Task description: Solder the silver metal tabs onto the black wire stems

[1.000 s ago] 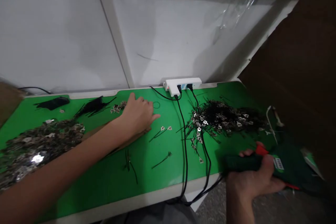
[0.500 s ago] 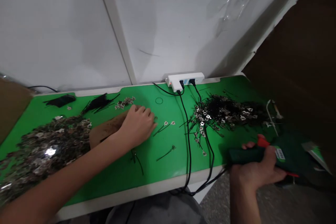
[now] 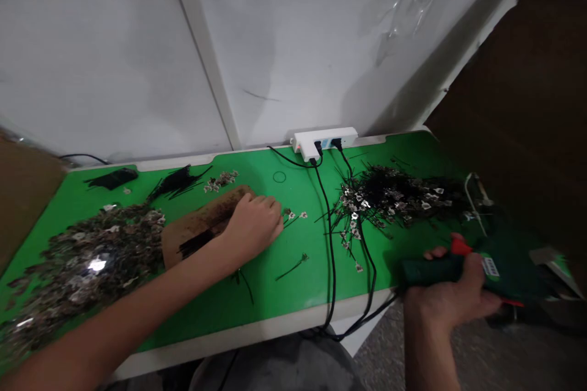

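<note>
Over brown trough [image 3: 190,226] of black stems [image 3: 195,244] with curled left hand [image 3: 254,223].
Clasping green tool [image 3: 511,263] in closed right hand [image 3: 456,299]; cannot tell whether gripping anything with left.

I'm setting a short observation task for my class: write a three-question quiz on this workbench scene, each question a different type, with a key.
1. Multiple choice: what does the person's right hand hold?
A. A hammer
B. A dark green tool with a red trigger
C. A drinking cup

2. True or false: the white power strip sits at the back of the green tabletop, near the wall.

3. Fill in the missing word: as pictured, the person's left hand is at the ____ end of the brown curved piece. (left or right)

Key: 1. B; 2. true; 3. right
</note>
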